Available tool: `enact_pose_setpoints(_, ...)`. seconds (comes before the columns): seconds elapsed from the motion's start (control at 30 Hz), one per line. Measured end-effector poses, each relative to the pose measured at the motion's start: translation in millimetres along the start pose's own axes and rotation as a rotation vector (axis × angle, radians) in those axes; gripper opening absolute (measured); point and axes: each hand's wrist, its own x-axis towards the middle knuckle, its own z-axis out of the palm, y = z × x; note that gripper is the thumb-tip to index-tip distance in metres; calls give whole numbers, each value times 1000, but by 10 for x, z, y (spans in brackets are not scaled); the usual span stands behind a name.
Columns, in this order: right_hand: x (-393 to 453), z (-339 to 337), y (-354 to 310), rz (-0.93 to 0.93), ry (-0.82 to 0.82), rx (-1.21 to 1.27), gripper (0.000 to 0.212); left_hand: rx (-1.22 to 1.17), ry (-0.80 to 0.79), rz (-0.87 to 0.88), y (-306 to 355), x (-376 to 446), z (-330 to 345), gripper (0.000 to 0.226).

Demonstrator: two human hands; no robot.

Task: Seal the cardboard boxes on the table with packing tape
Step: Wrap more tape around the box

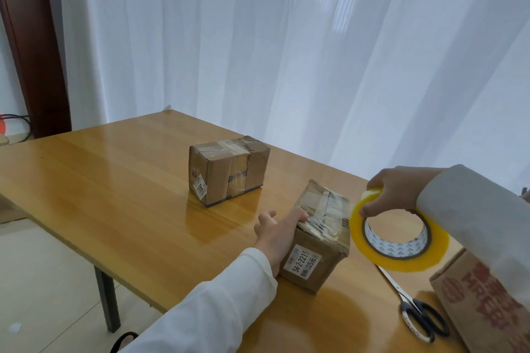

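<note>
Scissors (pixel 415 308) lie on the tabletop (pixel 114 169) at my near right, blades pointing away, within reach for cutting tape. Beside them, a printed box (pixel 470 295) stands at the right edge, partly hidden by my right sleeve.

Next out, my right hand (pixel 393 195) pinches the tape roll (pixel 398 238) by its upper rim, thumb on the near face and fingers curled over the top. I hold the roll clear of the tabletop, just right of the near box (pixel 315 240), probably so a strip can be drawn across the lid. Whether a free end is already pulled out, I cannot tell.

My left hand (pixel 278 232) rests against the left side of the near box, fingers laid over its top edge, gripping nothing. This steadies the box against the pull of the tape. Clear tape already crosses its top, wrinkled in places.

Farther out, the far box (pixel 228 169) stands alone mid-tabletop, well apart from both hands, with tape bands over its top and front. It appears sealed.
</note>
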Motion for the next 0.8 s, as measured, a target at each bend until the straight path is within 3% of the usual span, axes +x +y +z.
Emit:
enact_pose_setpoints(0.27,-10,227,-55,53,-92,13,73,-9,-9,-11,-12,15,-23,93)
enact_pose_setpoints(0.5,36,299,-10,40,-79,47,69,10,-15,-18,-1,4,-30,96)
enact_pose_setpoints(0.63,4,416,-19,44,-130,-5,72,2,-56,-52,61,-58,-40,76)
enact_pose_setpoints(0.7,-21,552,-105,43,-160,-83,74,117,-46,-22,116,-55,-107,70)
enact_pose_setpoints(0.8,24,625,-251,13,-127,-60,66,463,12,72,217,-77,-214,79)
